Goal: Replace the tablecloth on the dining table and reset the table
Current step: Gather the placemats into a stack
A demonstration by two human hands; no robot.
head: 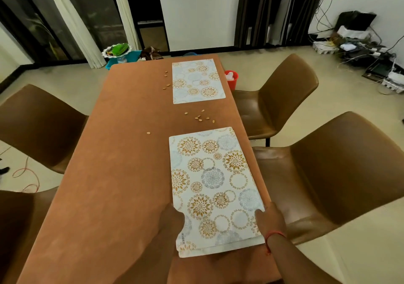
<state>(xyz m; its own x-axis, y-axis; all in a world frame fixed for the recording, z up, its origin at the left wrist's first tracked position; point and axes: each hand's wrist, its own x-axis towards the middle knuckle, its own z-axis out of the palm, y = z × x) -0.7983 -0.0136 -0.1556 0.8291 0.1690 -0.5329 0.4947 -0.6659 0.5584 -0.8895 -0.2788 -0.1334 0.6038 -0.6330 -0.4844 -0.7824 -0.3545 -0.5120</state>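
A long dining table wears an orange-brown tablecloth point(113, 152). A stack of white placemats point(214, 187) with gold and grey flower circles lies at the near right of the table. My left hand point(173, 218) grips the stack's left edge near its front corner, thumb on top. At the stack's right edge, my right hand point(270, 218) holds it the same way. Another placemat point(197, 80) of the same pattern lies flat at the far right. Several small seeds point(200, 117) lie scattered on the cloth between and left of the mats.
Brown chairs stand on both sides: two at the right point(277, 100) point(341, 174), two at the left point(37, 126) point(19, 229). A red bucket point(231, 79) sits on the floor by the far right corner. Green plates in a tray point(118, 50) and a tangle of cables point(360, 47) lie beyond.
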